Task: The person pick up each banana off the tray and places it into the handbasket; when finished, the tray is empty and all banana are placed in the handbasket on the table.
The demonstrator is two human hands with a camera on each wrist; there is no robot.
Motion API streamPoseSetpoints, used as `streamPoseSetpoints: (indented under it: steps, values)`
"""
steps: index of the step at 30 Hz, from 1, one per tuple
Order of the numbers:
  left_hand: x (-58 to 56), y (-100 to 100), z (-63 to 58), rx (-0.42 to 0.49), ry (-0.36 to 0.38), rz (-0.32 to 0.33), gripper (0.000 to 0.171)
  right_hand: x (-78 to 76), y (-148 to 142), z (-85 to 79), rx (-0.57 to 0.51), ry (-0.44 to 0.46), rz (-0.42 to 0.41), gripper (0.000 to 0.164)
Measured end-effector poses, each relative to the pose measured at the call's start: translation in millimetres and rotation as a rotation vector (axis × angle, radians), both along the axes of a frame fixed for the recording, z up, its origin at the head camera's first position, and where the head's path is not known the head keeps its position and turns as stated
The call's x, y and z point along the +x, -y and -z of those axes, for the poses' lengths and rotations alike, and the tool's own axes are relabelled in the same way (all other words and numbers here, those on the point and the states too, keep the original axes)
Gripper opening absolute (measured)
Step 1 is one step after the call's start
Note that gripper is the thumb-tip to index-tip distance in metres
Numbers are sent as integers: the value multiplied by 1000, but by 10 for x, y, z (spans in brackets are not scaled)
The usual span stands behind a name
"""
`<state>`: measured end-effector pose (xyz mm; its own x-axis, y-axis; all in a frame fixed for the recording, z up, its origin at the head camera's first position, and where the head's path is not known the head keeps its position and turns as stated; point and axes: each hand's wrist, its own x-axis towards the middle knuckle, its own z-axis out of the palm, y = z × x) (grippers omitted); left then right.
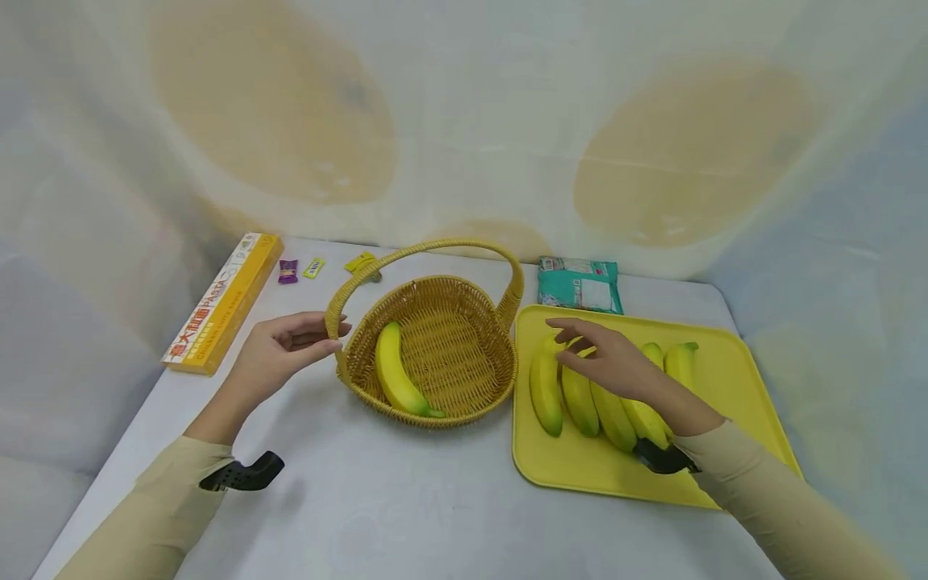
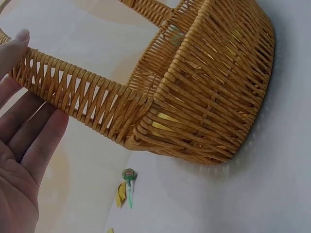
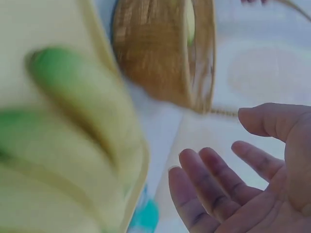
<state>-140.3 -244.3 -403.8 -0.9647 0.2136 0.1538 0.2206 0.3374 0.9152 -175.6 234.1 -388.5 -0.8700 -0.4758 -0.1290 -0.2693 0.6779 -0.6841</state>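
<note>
A brown wicker basket (image 1: 464, 346) stands mid-table with one banana (image 1: 394, 372) along its left inside wall. My left hand (image 1: 271, 354) holds the left side of its arched handle (image 1: 406, 252). In the left wrist view, thumb and fingers lie on opposite sides of the woven handle (image 2: 73, 94). To the right, my right hand (image 1: 605, 358) hovers over a row of several bananas (image 1: 545, 395) on a yellow tray (image 1: 732, 395), partly covering them. Its fingers (image 3: 209, 177) are loosely bent with nothing between them in the right wrist view, beside blurred bananas (image 3: 92, 107).
At the far left lies an orange-and-white pasta box (image 1: 225, 306). Behind the basket are a purple-wrapped sweet (image 1: 287, 271), a small yellow packet (image 1: 313, 268) and a green lollipop (image 2: 129, 175). A teal packet (image 1: 578, 283) lies behind the tray. Pale cloth (image 1: 478, 121) encloses the table.
</note>
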Motion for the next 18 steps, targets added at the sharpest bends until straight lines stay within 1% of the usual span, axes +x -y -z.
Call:
streamPoseSetpoints:
  steps: [3, 7, 13, 18]
  values:
    - [-2, 13, 5, 6, 8, 13, 35, 25, -299, 10, 34, -6, 65, 56]
    - [9, 20, 6, -18, 17, 20, 38, 63, -676, 66, 86, -7, 140, 60]
    - [16, 11, 0, -21, 11, 11, 39, 93, -1211, 251, 163, -5, 236, 66]
    - [8, -2, -6, -27, 7, -2, 43, 117, -1530, 383, 192, 17, 295, 70]
